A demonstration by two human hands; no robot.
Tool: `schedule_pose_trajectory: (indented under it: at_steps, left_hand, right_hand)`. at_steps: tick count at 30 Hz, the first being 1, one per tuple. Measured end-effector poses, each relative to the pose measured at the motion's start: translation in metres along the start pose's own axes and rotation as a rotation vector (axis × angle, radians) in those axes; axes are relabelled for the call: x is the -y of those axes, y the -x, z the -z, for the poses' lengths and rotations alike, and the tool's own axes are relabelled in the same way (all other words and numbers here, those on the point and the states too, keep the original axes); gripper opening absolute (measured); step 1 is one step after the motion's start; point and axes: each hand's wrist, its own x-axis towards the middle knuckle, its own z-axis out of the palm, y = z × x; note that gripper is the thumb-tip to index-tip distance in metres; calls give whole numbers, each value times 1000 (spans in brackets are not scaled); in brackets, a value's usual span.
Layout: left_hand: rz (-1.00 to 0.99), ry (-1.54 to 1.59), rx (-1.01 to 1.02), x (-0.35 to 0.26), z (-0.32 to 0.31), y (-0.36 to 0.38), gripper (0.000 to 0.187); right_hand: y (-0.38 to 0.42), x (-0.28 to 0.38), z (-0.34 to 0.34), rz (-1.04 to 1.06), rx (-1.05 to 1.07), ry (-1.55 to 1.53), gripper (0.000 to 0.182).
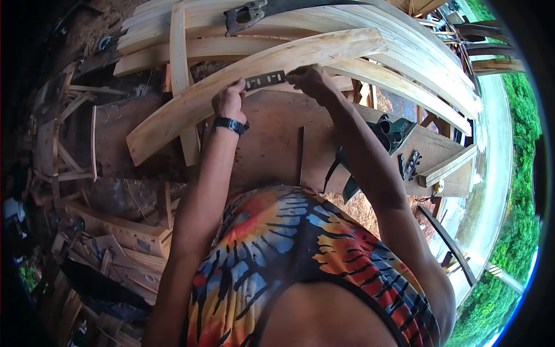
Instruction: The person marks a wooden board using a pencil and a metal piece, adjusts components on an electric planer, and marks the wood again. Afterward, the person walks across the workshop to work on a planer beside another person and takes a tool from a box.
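Note:
My left hand (pixel 229 100) and my right hand (pixel 314 82) hold a dark flat metal strip with slots (pixel 265 80) between them, one at each end. The fingers of both hands are pinched on it. Just behind the strip lies a long pale wooden plank (pixel 191 110), slanting across the workbench. To the right, partly hidden under my right forearm, is a green power tool (pixel 400 132) on the bench. Beside it lie several small dark parts (pixel 411 164), too small to name.
The brown workbench board (pixel 269 141) runs below my hands. Stacked long planks (pixel 329 23) lie at the back, with a handsaw (pixel 245 17) on top. A short wood block (pixel 448 166) sits at the bench's right end. Wooden frames (pixel 124 228) stand at lower left.

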Motion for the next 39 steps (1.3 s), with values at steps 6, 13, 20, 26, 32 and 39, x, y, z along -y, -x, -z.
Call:
schedule_pose_trajectory:
  at_steps: [6, 13, 20, 26, 32, 39]
  left_hand:
    - [-63, -40, -92, -12, -13, 0, 21]
    - [-320, -327, -168, 17, -14, -8, 19]
    - [-401, -571, -216, 19, -15, -5, 19]
    - [-409, -489, -169, 29, -8, -9, 18]
    - [-408, -504, -184, 29, -7, -7, 17]
    - [-424, -557, -197, 24, -10, -6, 17]
  right_hand:
    - [-30, -2, -7, 128, 26, -7, 28]
    - [-37, -21, -11, 354, -24, 200, 23]
    - [-25, -19, -15, 479, -57, 418, 22]
    - [-29, -33, -8, 655, -12, 525, 21]
    - [-31, -38, -12, 703, -49, 531, 21]
    - [-33, -38, -14, 699, -76, 499, 17]
